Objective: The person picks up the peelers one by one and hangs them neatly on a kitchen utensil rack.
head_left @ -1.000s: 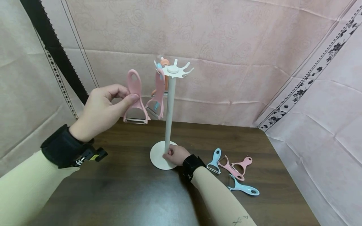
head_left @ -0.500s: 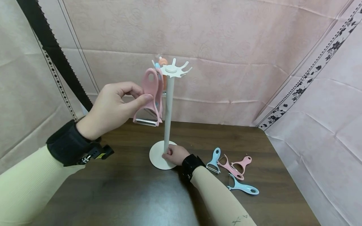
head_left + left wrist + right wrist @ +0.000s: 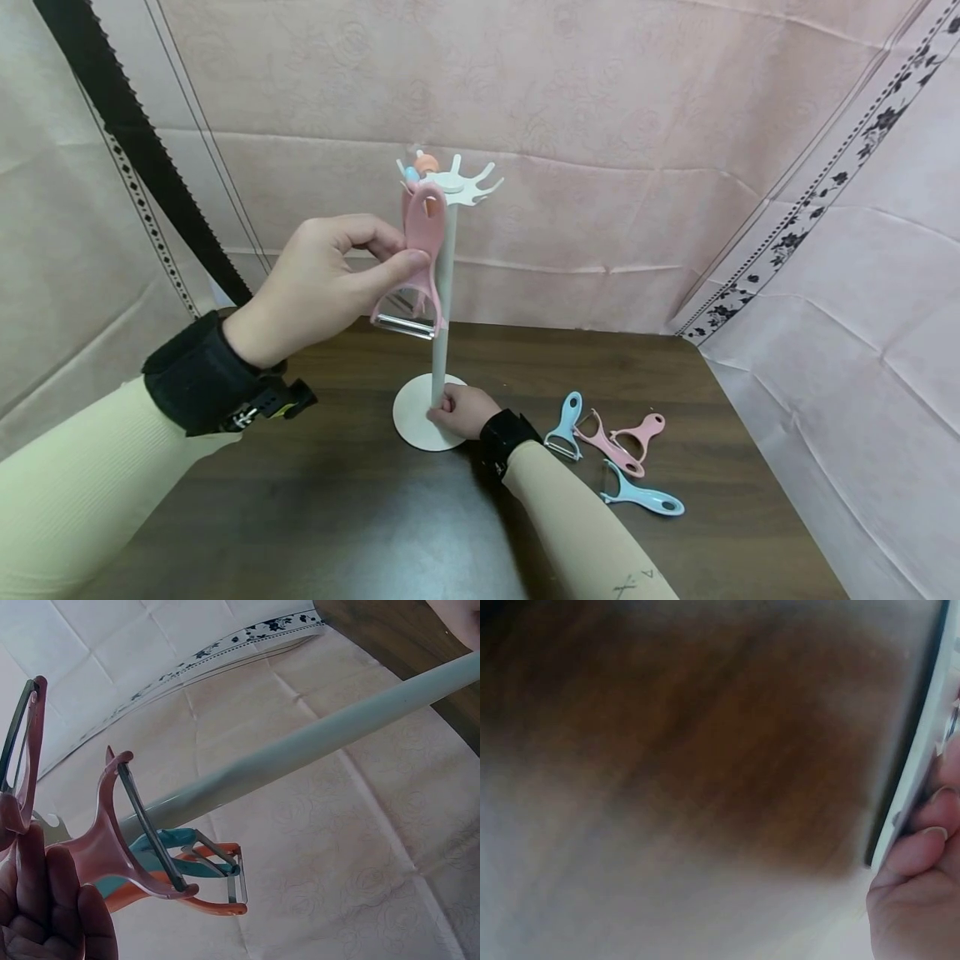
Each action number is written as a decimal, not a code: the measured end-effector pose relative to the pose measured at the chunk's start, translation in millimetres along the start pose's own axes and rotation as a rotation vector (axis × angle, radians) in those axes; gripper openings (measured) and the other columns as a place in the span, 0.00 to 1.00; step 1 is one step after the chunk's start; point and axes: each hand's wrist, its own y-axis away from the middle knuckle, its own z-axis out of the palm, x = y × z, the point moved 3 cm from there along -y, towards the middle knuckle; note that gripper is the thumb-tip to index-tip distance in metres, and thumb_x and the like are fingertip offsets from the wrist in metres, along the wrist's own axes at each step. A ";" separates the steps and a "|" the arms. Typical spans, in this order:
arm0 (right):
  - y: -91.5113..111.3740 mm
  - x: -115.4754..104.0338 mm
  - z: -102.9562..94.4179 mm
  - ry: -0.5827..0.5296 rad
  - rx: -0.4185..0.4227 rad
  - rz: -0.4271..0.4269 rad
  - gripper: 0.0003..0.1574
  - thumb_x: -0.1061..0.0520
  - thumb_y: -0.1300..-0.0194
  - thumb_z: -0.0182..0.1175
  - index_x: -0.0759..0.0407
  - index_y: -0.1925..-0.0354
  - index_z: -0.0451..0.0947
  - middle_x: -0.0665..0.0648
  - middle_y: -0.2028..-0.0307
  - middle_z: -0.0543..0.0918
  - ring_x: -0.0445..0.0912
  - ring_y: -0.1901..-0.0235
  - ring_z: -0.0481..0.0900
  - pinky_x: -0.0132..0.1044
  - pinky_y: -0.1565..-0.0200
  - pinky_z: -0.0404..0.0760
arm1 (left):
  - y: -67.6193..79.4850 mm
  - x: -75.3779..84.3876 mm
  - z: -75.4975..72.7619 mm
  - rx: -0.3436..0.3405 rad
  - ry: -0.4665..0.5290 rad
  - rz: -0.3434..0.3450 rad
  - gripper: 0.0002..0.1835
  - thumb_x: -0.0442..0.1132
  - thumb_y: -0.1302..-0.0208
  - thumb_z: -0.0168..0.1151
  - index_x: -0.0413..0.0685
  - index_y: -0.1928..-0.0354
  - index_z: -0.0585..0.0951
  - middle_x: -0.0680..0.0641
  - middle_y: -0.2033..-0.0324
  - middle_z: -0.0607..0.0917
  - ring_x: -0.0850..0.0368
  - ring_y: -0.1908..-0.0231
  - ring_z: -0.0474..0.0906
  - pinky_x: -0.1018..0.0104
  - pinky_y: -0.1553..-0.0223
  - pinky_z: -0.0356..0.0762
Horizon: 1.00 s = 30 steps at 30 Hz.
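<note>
A pink peeler (image 3: 426, 218) is pinched upright by its handle between the thumb and fingers of my left hand (image 3: 330, 275). Its top is close to the hooks of a white hanging stand (image 3: 445, 275); contact cannot be told. In the left wrist view, another pink peeler (image 3: 112, 844), a blue peeler (image 3: 169, 838) and an orange peeler (image 3: 219, 907) hang by the pole. From the head these are mostly hidden behind the held one. My right hand (image 3: 467, 412) grips the stand low down, its curled fingers (image 3: 919, 851) at the white base.
To the right on the brown table (image 3: 525, 517) lie a blue peeler (image 3: 566, 421), two pink peelers (image 3: 617, 454) (image 3: 647, 429) and another blue peeler (image 3: 645, 497). Pale patterned cloth (image 3: 600, 100) stands behind and at both sides.
My left hand has carried the pink peeler rightward to the stand's hooks, and it now covers the hanging pink one. My right hand keeps its grip low on the stand.
</note>
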 end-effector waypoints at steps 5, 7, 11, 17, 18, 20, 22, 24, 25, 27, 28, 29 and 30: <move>-0.1 -0.1 -0.5 0.004 -0.002 0.008 0.20 0.45 0.35 0.61 0.53 0.76 0.67 0.46 0.81 0.68 0.41 0.78 0.69 0.32 0.72 0.68 | -1.2 -1.1 0.2 -0.002 -0.018 0.010 0.09 0.47 0.37 0.66 0.51 0.63 0.86 0.56 0.71 0.85 0.58 0.84 0.76 0.67 0.83 0.73; -0.5 0.2 -0.6 0.010 0.001 0.007 0.20 0.45 0.34 0.61 0.53 0.76 0.67 0.46 0.82 0.68 0.41 0.78 0.69 0.32 0.72 0.68 | -1.9 -1.0 0.0 0.004 -0.034 0.019 0.09 0.48 0.37 0.65 0.51 0.63 0.86 0.57 0.70 0.85 0.59 0.81 0.77 0.67 0.81 0.73; -1.3 1.3 -0.4 0.014 0.002 0.006 0.20 0.45 0.35 0.61 0.53 0.76 0.67 0.46 0.82 0.68 0.41 0.78 0.68 0.32 0.72 0.67 | -4.1 -0.8 0.2 0.023 -0.041 0.029 0.09 0.48 0.37 0.65 0.51 0.63 0.87 0.57 0.72 0.85 0.62 0.74 0.78 0.69 0.77 0.72; -2.9 2.8 0.7 0.019 0.005 -0.003 0.20 0.45 0.35 0.62 0.52 0.76 0.67 0.46 0.82 0.68 0.40 0.79 0.68 0.32 0.73 0.67 | -5.1 -0.7 1.9 0.028 -0.026 0.022 0.09 0.47 0.37 0.66 0.51 0.64 0.87 0.56 0.74 0.85 0.60 0.77 0.78 0.70 0.81 0.69; -2.7 2.6 0.7 0.017 0.004 -0.003 0.20 0.45 0.35 0.62 0.53 0.76 0.67 0.46 0.82 0.68 0.40 0.79 0.69 0.32 0.73 0.67 | -5.0 -0.6 2.2 0.026 -0.024 0.019 0.09 0.47 0.37 0.66 0.51 0.64 0.87 0.56 0.74 0.85 0.59 0.78 0.77 0.70 0.82 0.69; -2.5 1.9 0.3 0.016 0.002 -0.002 0.20 0.45 0.35 0.62 0.53 0.76 0.67 0.46 0.82 0.68 0.40 0.78 0.69 0.32 0.72 0.68 | -4.7 -1.0 2.8 0.016 -0.013 0.013 0.09 0.47 0.37 0.66 0.51 0.64 0.87 0.55 0.74 0.84 0.58 0.82 0.76 0.69 0.84 0.68; -1.9 0.9 -0.2 0.010 0.000 -0.001 0.20 0.46 0.35 0.62 0.53 0.76 0.67 0.46 0.82 0.68 0.40 0.78 0.69 0.32 0.72 0.68 | -4.1 -1.6 3.2 0.008 -0.011 0.007 0.09 0.47 0.37 0.66 0.51 0.64 0.87 0.55 0.75 0.84 0.58 0.84 0.75 0.68 0.84 0.68; -1.4 0.3 -0.9 0.008 -0.004 0.001 0.20 0.46 0.35 0.62 0.53 0.76 0.67 0.46 0.82 0.68 0.41 0.78 0.69 0.32 0.72 0.68 | -3.5 -2.5 3.8 0.000 -0.008 0.003 0.09 0.47 0.37 0.66 0.51 0.64 0.86 0.55 0.75 0.84 0.57 0.86 0.73 0.68 0.85 0.68; -1.2 0.1 -1.1 0.009 -0.005 0.002 0.20 0.46 0.35 0.62 0.53 0.76 0.67 0.46 0.82 0.68 0.40 0.78 0.69 0.32 0.72 0.68 | -3.3 -3.2 4.1 -0.004 -0.003 0.001 0.08 0.47 0.37 0.65 0.51 0.64 0.86 0.55 0.75 0.84 0.57 0.87 0.72 0.67 0.85 0.68; -0.7 -0.2 -1.5 0.008 -0.006 0.004 0.20 0.46 0.35 0.62 0.53 0.76 0.67 0.46 0.81 0.68 0.40 0.78 0.69 0.32 0.72 0.68 | -3.3 -4.2 4.7 -0.009 0.000 0.000 0.08 0.47 0.37 0.65 0.51 0.64 0.86 0.55 0.75 0.84 0.56 0.88 0.72 0.67 0.86 0.67; -0.6 -0.3 -1.6 0.008 -0.006 0.005 0.20 0.46 0.35 0.62 0.53 0.76 0.67 0.46 0.81 0.68 0.40 0.78 0.69 0.32 0.72 0.68 | -3.4 -4.8 5.0 -0.011 -0.001 0.003 0.08 0.47 0.37 0.65 0.51 0.64 0.86 0.56 0.75 0.84 0.57 0.88 0.72 0.67 0.86 0.67; -0.5 -0.3 -1.5 0.006 -0.007 0.005 0.20 0.46 0.35 0.62 0.53 0.76 0.67 0.46 0.81 0.68 0.41 0.78 0.69 0.32 0.72 0.68 | -3.3 -5.3 5.3 -0.012 -0.004 0.007 0.09 0.47 0.37 0.65 0.51 0.64 0.86 0.56 0.75 0.83 0.57 0.88 0.72 0.67 0.86 0.67; -0.2 -0.6 -1.5 0.002 -0.005 0.004 0.20 0.46 0.35 0.62 0.53 0.76 0.67 0.46 0.81 0.68 0.41 0.78 0.69 0.32 0.72 0.68 | -3.0 -5.6 5.5 -0.015 -0.006 0.010 0.08 0.47 0.37 0.65 0.51 0.64 0.86 0.56 0.76 0.83 0.57 0.89 0.71 0.67 0.86 0.66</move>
